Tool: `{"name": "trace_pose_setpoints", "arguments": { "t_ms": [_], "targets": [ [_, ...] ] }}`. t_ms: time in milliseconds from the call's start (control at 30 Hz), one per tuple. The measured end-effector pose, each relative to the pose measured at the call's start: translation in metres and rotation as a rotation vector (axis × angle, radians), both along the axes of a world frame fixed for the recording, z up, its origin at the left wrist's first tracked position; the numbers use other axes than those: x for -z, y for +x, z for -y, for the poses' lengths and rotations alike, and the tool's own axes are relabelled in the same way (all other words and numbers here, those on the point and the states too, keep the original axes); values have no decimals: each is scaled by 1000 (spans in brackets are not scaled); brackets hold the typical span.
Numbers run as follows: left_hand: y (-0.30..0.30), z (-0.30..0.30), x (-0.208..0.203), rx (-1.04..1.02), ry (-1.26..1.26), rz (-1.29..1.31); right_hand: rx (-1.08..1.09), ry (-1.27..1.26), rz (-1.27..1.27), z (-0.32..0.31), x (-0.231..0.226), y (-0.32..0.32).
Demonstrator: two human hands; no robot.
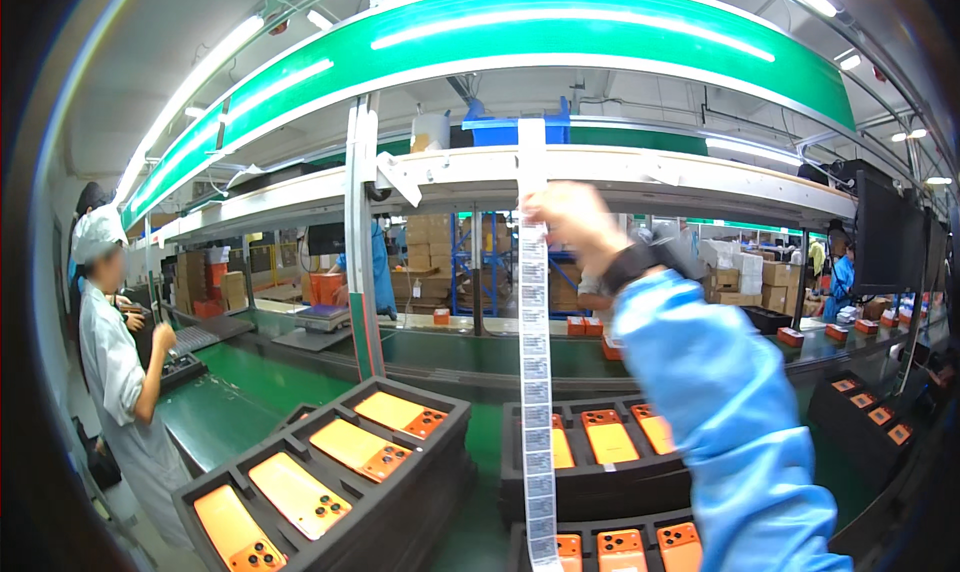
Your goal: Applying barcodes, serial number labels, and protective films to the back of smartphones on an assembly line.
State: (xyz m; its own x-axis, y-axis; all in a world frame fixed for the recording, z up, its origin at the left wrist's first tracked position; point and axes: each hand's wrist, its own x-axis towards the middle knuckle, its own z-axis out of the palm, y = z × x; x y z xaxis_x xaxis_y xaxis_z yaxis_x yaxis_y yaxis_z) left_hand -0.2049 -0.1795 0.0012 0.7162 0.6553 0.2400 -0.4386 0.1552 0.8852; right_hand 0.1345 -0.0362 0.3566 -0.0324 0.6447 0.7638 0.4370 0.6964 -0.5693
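- At far left, a co-worker (115, 342) in pale workwear stands beside the green bench (235, 397), well apart from your hands.
- Next comes a black foam tray (425, 492), set at an angle, with four orange phones (287, 487) lying in separate slots, camera side up. Your left hand is out of view, so you cannot tell its grip from here.
- Near the middle, the label strip (537, 372) hangs upright in front of the shelf (450, 167), its lower end reaching down beside the trays on the right. Whether its top is fixed to the shelf is unclear.
- Just right of the strip, your right hand (575, 217) reaches up, fingers bunched narrow over its upper part. You appear to be pinching it, though blur hides the exact fingertip contact.
- The step in hand looks like working on the strip at its upper part. The next move seems to call for a small, steady pinch, with the strip kept from creasing.
- Below your blue sleeve (715, 382), more orange phones sit in an upper tray (610, 487) and a lower one nearer you; the strip and your arm partly cover them.
- At far right, another dark tray (845, 427) holds small orange items.
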Motion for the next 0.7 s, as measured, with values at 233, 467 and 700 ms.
{"name": "trace_pose_setpoints", "arguments": {
  "t_ms": [233, 467, 700],
  "targets": [
    [13, 10, 34, -241, 104, -386, 542, 47, 175, -154, 67, -24],
    [13, -36, 52, -212, 281, -432, 828, 513, -236, -181, 13, 64],
    [19, -7, 111, -321, 219, -420, 231, 298, -422, -184, -36, 61]
  ]
}}
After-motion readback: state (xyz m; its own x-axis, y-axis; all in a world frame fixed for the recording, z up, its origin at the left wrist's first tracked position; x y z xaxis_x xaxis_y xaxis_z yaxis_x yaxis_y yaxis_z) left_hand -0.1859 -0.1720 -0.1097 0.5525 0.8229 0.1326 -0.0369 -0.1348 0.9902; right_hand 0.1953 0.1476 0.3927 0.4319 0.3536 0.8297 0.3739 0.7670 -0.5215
